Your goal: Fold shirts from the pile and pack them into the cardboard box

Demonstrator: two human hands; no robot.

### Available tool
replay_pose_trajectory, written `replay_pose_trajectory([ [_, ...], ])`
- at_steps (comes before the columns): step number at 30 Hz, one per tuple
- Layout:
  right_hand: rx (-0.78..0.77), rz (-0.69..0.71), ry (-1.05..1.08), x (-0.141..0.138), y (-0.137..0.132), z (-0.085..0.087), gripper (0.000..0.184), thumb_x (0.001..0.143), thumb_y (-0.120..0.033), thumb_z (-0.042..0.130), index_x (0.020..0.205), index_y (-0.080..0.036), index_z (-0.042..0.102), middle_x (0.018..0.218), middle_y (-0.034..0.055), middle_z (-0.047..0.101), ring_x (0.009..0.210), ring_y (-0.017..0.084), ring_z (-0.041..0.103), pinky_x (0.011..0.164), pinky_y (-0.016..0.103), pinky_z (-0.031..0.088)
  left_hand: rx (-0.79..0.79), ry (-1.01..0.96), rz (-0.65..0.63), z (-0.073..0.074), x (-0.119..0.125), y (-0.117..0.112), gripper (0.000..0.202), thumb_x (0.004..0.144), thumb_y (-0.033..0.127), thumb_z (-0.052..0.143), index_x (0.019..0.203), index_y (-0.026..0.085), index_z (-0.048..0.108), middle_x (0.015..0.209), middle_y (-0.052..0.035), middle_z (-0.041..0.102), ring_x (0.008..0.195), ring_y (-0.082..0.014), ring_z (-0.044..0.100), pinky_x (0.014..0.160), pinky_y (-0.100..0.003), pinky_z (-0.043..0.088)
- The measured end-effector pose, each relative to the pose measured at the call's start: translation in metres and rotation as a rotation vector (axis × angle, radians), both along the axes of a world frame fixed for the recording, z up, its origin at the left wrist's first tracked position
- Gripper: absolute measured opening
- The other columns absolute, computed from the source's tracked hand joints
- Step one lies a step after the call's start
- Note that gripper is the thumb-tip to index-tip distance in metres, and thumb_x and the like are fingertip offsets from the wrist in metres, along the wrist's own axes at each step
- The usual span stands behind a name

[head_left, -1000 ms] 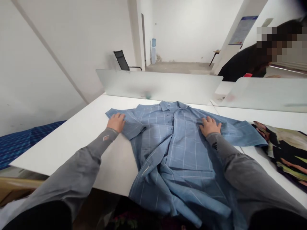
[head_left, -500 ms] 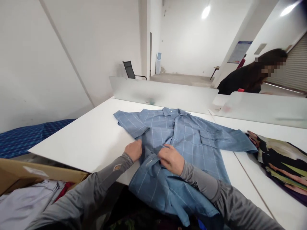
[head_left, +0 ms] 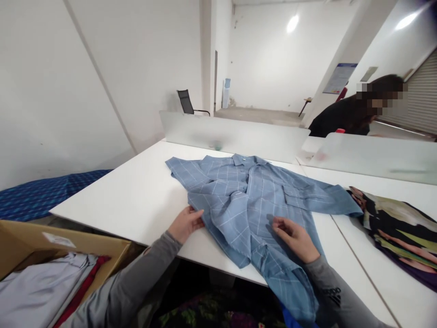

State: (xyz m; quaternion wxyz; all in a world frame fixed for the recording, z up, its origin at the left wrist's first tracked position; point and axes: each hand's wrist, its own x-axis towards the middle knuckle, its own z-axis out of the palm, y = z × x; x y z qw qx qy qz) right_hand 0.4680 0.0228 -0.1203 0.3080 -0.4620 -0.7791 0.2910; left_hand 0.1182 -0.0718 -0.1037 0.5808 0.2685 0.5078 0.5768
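The blue shirt (head_left: 264,205) lies on the white table (head_left: 136,191), collar (head_left: 251,161) and sleeves (head_left: 326,199) spread, lower front (head_left: 285,266) not yet flat and overhanging, the left hand (head_left: 187,223) at its side, grip unclear, the right hand (head_left: 295,237) half open above it

White walls (head_left: 266,68), greyish floor (head_left: 252,113), black chair (head_left: 185,101), frosted partition (head_left: 239,136), slatted shutter (head_left: 421,98), bright light (head_left: 292,23)

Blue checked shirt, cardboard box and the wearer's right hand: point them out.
Blue checked shirt (head_left: 263,205): head view, on its front.
Cardboard box (head_left: 97,251): head view, on its far wall.
Right hand (head_left: 296,239): head view, on the middle of the hand.
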Motion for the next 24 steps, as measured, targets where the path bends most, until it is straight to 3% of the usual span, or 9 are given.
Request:
replay_pose_trajectory([
  [2, -0.034, 0.011, 0.024, 0.006, -0.007, 0.0, 0.036, 0.081, -0.046, 0.059, 0.105, -0.019, 0.062, 0.093, 0.0071, 0.072, 0.086, 0.022, 0.068, 0.084, 0.041, 0.056, -0.026, -0.127, -0.009, -0.007, 0.024, -0.007, 0.033, 0.069, 0.026, 0.075, 0.095, 0.017, 0.057, 0.089, -0.0071, 0.071, 0.073, -0.0167, 0.068, 0.072, -0.032, 0.057],
  [5, -0.019, 0.025, 0.008, 0.009, -0.017, 0.001, 0.034, 0.082, -0.045, 0.059, 0.104, -0.019, 0.062, 0.096, 0.0067, 0.071, 0.087, 0.021, 0.068, 0.086, 0.04, 0.055, 0.006, -0.161, 0.133, -0.008, 0.041, -0.009, 0.034, 0.065, 0.03, 0.077, 0.09, 0.018, 0.057, 0.081, -0.0029, 0.071, 0.071, -0.0176, 0.067, 0.066, -0.03, 0.055],
  [8, -0.009, -0.003, 0.015, 0.017, -0.024, -0.001, 0.035, 0.081, -0.045, 0.06, 0.104, -0.019, 0.064, 0.095, 0.0061, 0.071, 0.087, 0.021, 0.067, 0.087, 0.039, 0.055, 0.153, -0.129, 0.267, -0.002, 0.027, -0.011, 0.045, 0.059, 0.036, 0.079, 0.095, 0.018, 0.058, 0.077, -0.0009, 0.07, 0.073, -0.0197, 0.067, 0.065, -0.03, 0.053],
  [10, -0.023, -0.029, 0.046, 0.026, -0.025, -0.005, 0.037, 0.08, -0.048, 0.061, 0.104, -0.019, 0.064, 0.094, 0.0064, 0.071, 0.087, 0.021, 0.068, 0.087, 0.038, 0.055, 0.167, -0.033, 0.259, -0.002, 0.003, -0.017, 0.052, 0.055, 0.038, 0.08, 0.097, 0.016, 0.059, 0.074, -0.0004, 0.07, 0.069, -0.0202, 0.066, 0.065, -0.031, 0.052],
  [14, -0.052, -0.058, 0.074, 0.039, -0.021, -0.011, 0.041, 0.078, -0.05, 0.061, 0.105, -0.019, 0.065, 0.092, 0.007, 0.071, 0.086, 0.021, 0.068, 0.086, 0.038, 0.056, 0.033, 0.469, 0.138, -0.014, -0.05, -0.044, 0.044, 0.06, 0.049, 0.073, 0.086, 0.016, 0.059, 0.069, -0.0007, 0.066, 0.067, -0.0217, 0.063, 0.064, -0.033, 0.05],
  [17, -0.02, -0.075, 0.028, 0.039, -0.018, -0.007, 0.039, 0.077, -0.049, 0.06, 0.101, -0.019, 0.066, 0.091, 0.007, 0.072, 0.083, 0.021, 0.068, 0.083, 0.038, 0.057, 0.019, 1.053, 0.236, -0.019, -0.064, -0.068, 0.043, 0.073, 0.053, 0.061, 0.096, 0.017, 0.059, 0.079, -0.0037, 0.065, 0.075, -0.0246, 0.063, 0.073, -0.038, 0.05],
  [20, 0.069, -0.073, -0.064, 0.027, -0.025, 0.003, 0.033, 0.077, -0.044, 0.059, 0.097, -0.019, 0.067, 0.09, 0.0071, 0.072, 0.081, 0.021, 0.068, 0.08, 0.039, 0.057, 0.21, 1.491, 0.311, -0.015, -0.044, -0.086, 0.039, 0.087, 0.047, 0.05, 0.113, 0.017, 0.056, 0.103, -0.0106, 0.063, 0.096, -0.0281, 0.061, 0.087, -0.043, 0.047],
  [22, 0.135, -0.054, -0.111, 0.012, -0.038, 0.011, 0.032, 0.079, -0.043, 0.058, 0.099, -0.019, 0.067, 0.091, 0.0072, 0.072, 0.081, 0.022, 0.068, 0.078, 0.039, 0.057, 0.362, 1.584, 0.137, -0.013, -0.018, -0.09, 0.038, 0.091, 0.045, 0.048, 0.118, 0.019, 0.054, 0.116, -0.0118, 0.061, 0.108, -0.028, 0.058, 0.093, -0.043, 0.045],
  [24, 0.167, 0.026, -0.125, -0.006, -0.057, 0.016, 0.036, 0.083, -0.041, 0.058, 0.111, -0.019, 0.064, 0.099, 0.0079, 0.071, 0.085, 0.021, 0.068, 0.078, 0.037, 0.057, 0.412, 1.591, -0.093, -0.013, 0.008, -0.089, 0.047, 0.088, 0.046, 0.055, 0.126, 0.019, 0.05, 0.121, -0.0118, 0.061, 0.111, -0.0283, 0.056, 0.094, -0.043, 0.045],
])
